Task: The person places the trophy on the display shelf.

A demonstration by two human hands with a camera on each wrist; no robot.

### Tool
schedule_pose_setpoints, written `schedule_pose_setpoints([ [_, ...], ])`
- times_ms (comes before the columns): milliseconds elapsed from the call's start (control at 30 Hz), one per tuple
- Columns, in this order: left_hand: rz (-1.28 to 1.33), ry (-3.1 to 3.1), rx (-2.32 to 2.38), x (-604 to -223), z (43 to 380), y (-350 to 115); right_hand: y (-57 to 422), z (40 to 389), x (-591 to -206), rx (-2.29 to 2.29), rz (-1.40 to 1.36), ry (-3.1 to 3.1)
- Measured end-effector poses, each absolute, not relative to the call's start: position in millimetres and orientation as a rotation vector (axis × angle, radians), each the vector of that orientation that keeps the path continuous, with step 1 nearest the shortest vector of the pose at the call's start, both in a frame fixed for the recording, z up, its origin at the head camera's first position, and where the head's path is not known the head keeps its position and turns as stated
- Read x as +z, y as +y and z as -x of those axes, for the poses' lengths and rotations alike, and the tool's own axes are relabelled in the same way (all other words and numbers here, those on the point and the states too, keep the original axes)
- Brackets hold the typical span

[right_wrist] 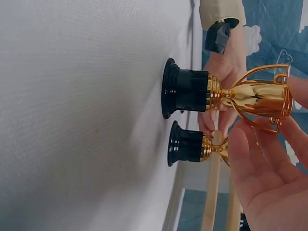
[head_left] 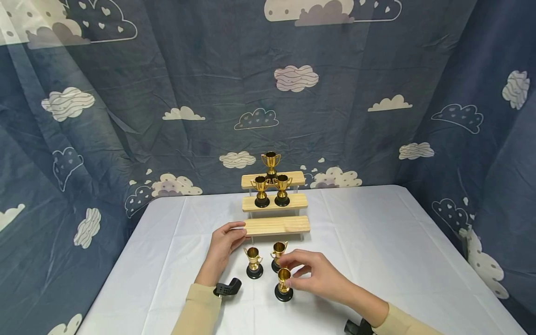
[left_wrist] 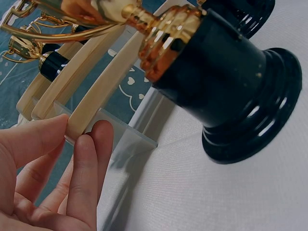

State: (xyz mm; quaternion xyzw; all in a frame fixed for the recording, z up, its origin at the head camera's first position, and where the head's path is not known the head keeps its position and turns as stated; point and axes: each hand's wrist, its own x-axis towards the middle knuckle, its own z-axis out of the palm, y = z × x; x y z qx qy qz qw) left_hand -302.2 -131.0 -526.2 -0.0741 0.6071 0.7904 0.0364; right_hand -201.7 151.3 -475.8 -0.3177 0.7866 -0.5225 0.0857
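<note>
My left hand [head_left: 224,244] pinches the left end of the lowest board of a three-step wooden display stand [head_left: 278,226]; the left wrist view shows thumb and fingertips at that board's end. With curled fingers my right hand [head_left: 320,274] holds the cup of the front gold trophy [head_left: 284,292], whose black base is upright close over the white cloth. Just behind it stands another trophy [head_left: 277,251], its cup partly covered by my fingers in the right wrist view. A third trophy [head_left: 254,267] stands left of these and looms large in the left wrist view [left_wrist: 216,82].
Two trophies stand side by side on the middle step [head_left: 301,201], and one more trophy [head_left: 271,160] tops the upper step. White cloth [head_left: 360,242] covers the table. A blue curtain [head_left: 201,153] with clouds encloses the back and sides.
</note>
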Motion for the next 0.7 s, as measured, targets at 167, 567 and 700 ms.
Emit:
schedule_pose_setpoints([
  [167, 0.235, 1.868, 2.437, -526.6, 302.9, -130.6, 151.4, 202.7, -477.4, -1.552, 0.948, 2.341],
  [567, 0.240, 1.878, 2.446, -524.8, 302.2, -130.3, 152.8, 204.8, -478.3, -1.530, 0.988, 2.318],
  [700, 0.234, 1.879, 2.446, -525.8, 302.7, -130.2, 152.3, 204.2, -479.0, -1.518, 0.986, 2.321],
])
